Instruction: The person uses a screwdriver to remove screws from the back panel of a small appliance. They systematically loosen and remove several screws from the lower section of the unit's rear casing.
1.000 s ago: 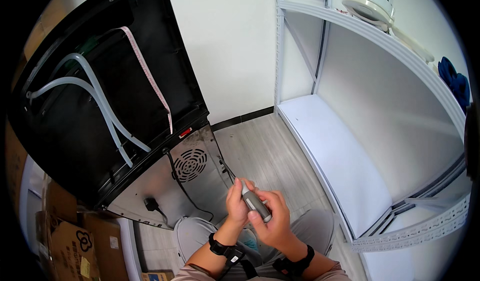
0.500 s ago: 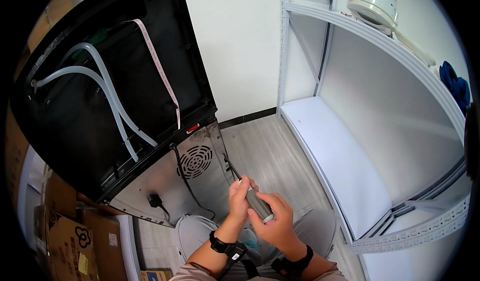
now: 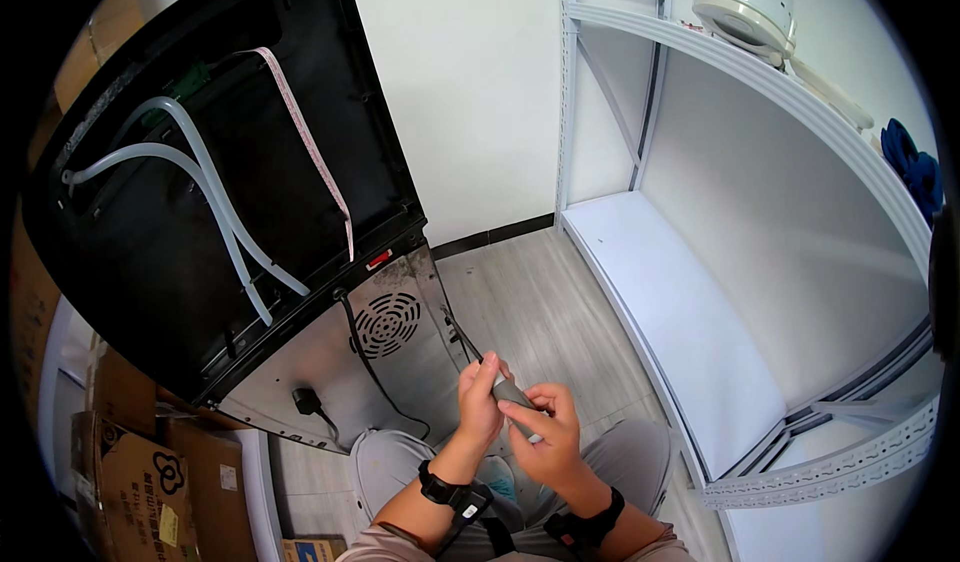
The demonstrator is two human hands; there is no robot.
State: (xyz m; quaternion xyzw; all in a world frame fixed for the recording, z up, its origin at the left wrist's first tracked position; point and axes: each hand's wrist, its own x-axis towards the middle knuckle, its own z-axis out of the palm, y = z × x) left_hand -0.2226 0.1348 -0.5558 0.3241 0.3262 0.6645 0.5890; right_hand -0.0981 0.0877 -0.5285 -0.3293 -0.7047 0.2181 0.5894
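Fingers of the left hand wrap the far end of a gray tool, low in the middle, over the lap. The right hand touches the near end; I cannot tell if it grips. Two hands likely make it steady. At the far left, a black lid leans up, so its hoses and pink strip show. Under it is a metal box. To the right stands a white shelf.

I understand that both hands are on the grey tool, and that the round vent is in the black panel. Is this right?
Not quite: the head view shows the round vent in the silver panel, not the black panel. The left hand and right hand are on the grey tool.
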